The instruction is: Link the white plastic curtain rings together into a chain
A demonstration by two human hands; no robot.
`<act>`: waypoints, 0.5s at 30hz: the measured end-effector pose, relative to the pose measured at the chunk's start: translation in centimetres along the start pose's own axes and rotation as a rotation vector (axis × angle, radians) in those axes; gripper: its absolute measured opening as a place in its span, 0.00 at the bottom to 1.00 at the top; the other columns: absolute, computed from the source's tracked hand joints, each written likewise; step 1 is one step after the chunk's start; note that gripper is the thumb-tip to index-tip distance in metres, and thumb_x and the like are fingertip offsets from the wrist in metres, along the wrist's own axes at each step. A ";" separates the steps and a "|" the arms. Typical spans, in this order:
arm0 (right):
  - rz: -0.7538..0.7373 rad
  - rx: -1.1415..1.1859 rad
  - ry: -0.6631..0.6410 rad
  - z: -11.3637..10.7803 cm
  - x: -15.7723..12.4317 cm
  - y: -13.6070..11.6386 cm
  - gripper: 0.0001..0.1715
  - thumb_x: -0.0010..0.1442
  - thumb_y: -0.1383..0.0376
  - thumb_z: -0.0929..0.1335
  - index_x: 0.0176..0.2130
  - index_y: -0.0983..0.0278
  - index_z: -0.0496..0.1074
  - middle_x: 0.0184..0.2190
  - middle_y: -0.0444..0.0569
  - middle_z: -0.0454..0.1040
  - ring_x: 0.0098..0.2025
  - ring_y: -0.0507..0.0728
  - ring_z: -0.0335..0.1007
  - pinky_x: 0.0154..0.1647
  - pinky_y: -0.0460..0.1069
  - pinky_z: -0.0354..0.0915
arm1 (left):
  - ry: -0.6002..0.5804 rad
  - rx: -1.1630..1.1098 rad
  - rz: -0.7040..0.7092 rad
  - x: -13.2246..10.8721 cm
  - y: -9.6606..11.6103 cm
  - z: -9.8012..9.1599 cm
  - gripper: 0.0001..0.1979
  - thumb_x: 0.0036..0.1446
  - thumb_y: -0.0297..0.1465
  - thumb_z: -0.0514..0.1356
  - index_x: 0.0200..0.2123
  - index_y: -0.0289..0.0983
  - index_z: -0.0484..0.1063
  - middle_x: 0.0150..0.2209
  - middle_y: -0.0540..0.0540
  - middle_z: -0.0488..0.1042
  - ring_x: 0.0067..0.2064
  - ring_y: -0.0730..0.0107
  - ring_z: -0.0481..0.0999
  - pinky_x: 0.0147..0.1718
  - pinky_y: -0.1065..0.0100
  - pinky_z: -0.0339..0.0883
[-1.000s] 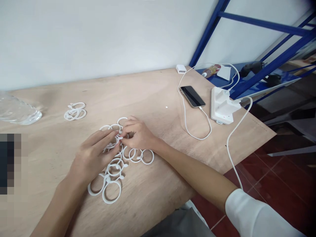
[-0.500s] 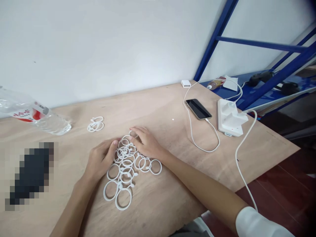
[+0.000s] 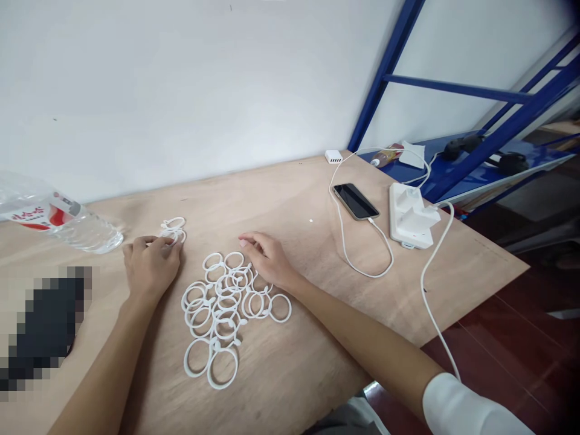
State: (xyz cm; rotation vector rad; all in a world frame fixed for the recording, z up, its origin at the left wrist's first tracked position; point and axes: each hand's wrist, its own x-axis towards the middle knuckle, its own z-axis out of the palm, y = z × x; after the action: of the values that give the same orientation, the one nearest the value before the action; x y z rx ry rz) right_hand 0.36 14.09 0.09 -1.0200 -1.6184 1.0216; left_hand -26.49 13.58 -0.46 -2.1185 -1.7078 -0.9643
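White plastic rings with small tabs, like curtain rings, lie in an overlapping pile on the wooden table. Beyond the pile's left side, my left hand is at a smaller group of white rings. Its fingers curl down onto the near part of that group, and the fingertips are partly hidden. At the upper right edge of the pile rests my right hand, thumb and fingers drawn together with no ring visible between them. Its palm side covers a few rings beneath.
A clear plastic bottle lies at the left, near a blurred dark object. To the right are a phone on a white cable, a power strip with plugs and a small white charger. A blue metal frame stands behind.
My left hand has left the pile and moved up and left to the small ring group. Rings on the pile's left side lie more spread. My right hand's fingers have drawn closer together.
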 end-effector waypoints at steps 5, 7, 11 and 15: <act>0.007 0.011 0.003 0.1 0.1 0.1 0.13 0.61 0.63 0.66 0.42 0.66 0.76 0.36 0.48 0.77 0.34 0.50 0.69 0.36 0.45 0.64 | -0.035 0.082 -0.238 -0.3 1.9 -0.9 0.16 0.57 0.44 0.56 0.37 0.40 0.78 0.38 0.50 0.76 0.41 0.62 0.77 0.41 0.57 0.72; 0.002 0.004 0.007 0.1 0.1 0.2 0.12 0.61 0.63 0.67 0.42 0.66 0.76 0.36 0.48 0.77 0.35 0.49 0.70 0.36 0.45 0.64 | -0.050 0.012 -0.306 -0.2 3.1 -1.5 0.16 0.56 0.44 0.59 0.37 0.39 0.79 0.38 0.50 0.78 0.37 0.63 0.78 0.40 0.58 0.74; -0.004 -0.001 -0.013 0.0 0.1 0.2 0.12 0.60 0.64 0.68 0.43 0.66 0.76 0.38 0.50 0.78 0.37 0.50 0.71 0.37 0.45 0.65 | 0.086 -0.153 -0.211 0.0 6.0 -2.4 0.11 0.55 0.39 0.63 0.35 0.39 0.78 0.41 0.49 0.79 0.43 0.59 0.79 0.46 0.53 0.75; -0.024 0.036 -0.129 -0.3 -0.1 -0.2 0.16 0.57 0.63 0.70 0.46 0.65 0.75 0.38 0.49 0.78 0.38 0.51 0.72 0.38 0.45 0.65 | 0.026 -0.260 0.064 -0.9 8.7 -2.6 0.04 0.56 0.31 0.62 0.36 0.42 0.76 0.46 0.49 0.78 0.42 0.62 0.79 0.41 0.58 0.77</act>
State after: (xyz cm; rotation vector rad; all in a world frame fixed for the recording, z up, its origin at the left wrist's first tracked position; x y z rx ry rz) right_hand 0.62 13.99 0.32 -0.9247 -1.7068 1.1158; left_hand -19.29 9.02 2.68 -2.2912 -1.5646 -1.2480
